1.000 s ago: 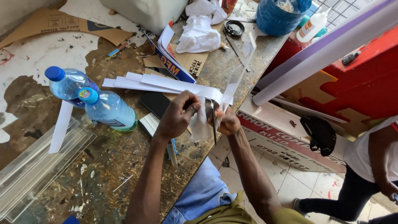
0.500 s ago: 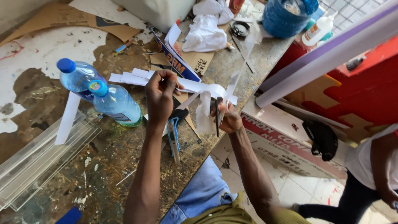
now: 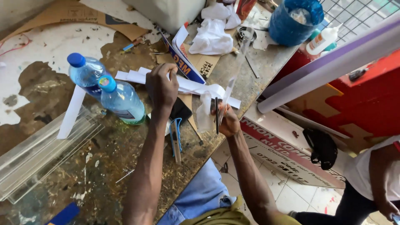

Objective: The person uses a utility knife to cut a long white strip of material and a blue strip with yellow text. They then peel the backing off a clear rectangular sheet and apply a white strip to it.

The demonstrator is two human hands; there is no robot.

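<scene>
My left hand (image 3: 161, 85) reaches over the worn table (image 3: 104, 166), its fingers curled down on a pile of white paper strips (image 3: 134, 76) next to two blue-capped water bottles (image 3: 123, 100). At the table's edge, my right hand (image 3: 229, 121) grips dark scissors (image 3: 216, 114) held upright. A long pale strip (image 3: 232, 87) rises from that hand, and a crumpled white piece (image 3: 205, 111) hangs beside it. A black phone (image 3: 181, 109) and a blue-handled tool (image 3: 176, 135) lie between my arms.
Clear plastic sheets (image 3: 37, 146) lie at the left. A white cloth (image 3: 212, 35), a blue bucket (image 3: 293, 18) and a glue bottle (image 3: 323, 39) stand at the far end. A purple and white tube (image 3: 333, 62) leans across. Another person (image 3: 375, 175) sits on the right.
My left hand has left the piece by the scissors and moved left onto the paper strips on the table. The right hand still holds the scissors by the table edge.
</scene>
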